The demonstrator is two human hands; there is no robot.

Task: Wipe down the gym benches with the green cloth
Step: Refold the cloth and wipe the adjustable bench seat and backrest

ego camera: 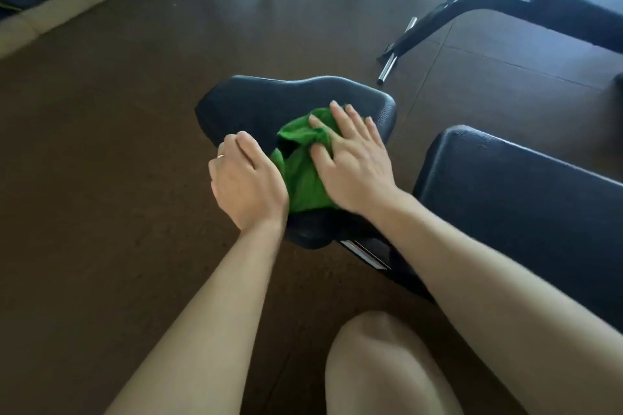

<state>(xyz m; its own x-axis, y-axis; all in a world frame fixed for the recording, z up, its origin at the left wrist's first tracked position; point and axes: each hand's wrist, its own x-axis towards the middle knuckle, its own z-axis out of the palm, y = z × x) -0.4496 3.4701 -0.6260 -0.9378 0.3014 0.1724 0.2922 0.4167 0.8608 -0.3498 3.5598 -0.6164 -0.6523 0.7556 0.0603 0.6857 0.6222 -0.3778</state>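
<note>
The right hand [350, 158] lies flat, fingers straight and spread, pressing down on a crumpled bright green cloth [303, 175] — the cloth sits bunched on top of the small black padded seat cushion [256, 104] of a gym bench, directly under that palm and reaching out to its left. The left hand [247, 178] rests just beside the cloth on the seat's left edge, its fingers curled down over the rim (whether they truly clamp the padding cannot be told); a thin ring [220, 156] shows on one finger. To the right of the right hand is the long black padded backrest [522, 199] of the same bench. Beyond the fingertips, well apart, a second black bench [573, 7] stands on a brown rubber floor [101, 145] — its chrome foot bar [387, 67] nearer.
</note>
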